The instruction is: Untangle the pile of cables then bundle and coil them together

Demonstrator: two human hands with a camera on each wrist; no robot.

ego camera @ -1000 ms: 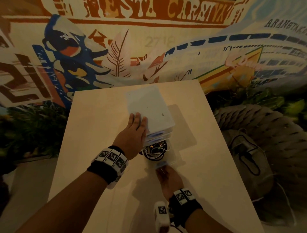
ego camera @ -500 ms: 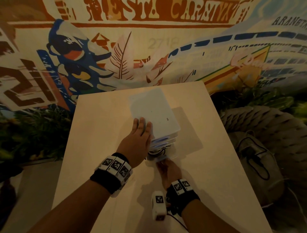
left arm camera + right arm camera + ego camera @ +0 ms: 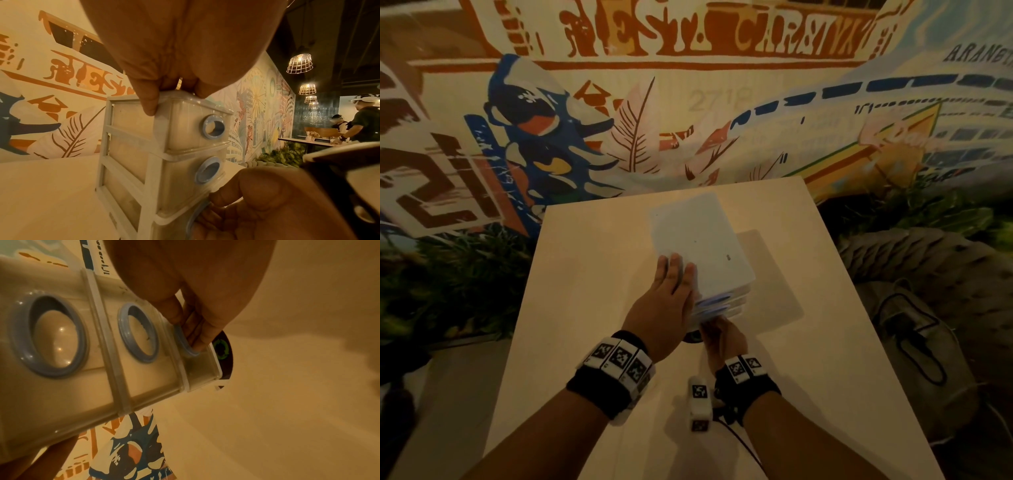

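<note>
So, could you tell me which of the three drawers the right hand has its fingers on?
The bottom drawer: the right hand's fingers hook its blue ring; both upper rings are untouched.

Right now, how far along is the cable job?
Nearly finished, it seems. Done: a second ago a coiled bundle lay in the open bottom drawer; no cables show on the table now. In hand: the right hand hooks the drawer's ring, drawer about shut, while the left hand presses on the unit. Left: probably only letting go.

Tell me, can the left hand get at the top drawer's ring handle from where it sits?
Probably yes: the left hand rests on the drawer unit's top corner, and the top drawer's ring handle just below is uncovered.
</note>
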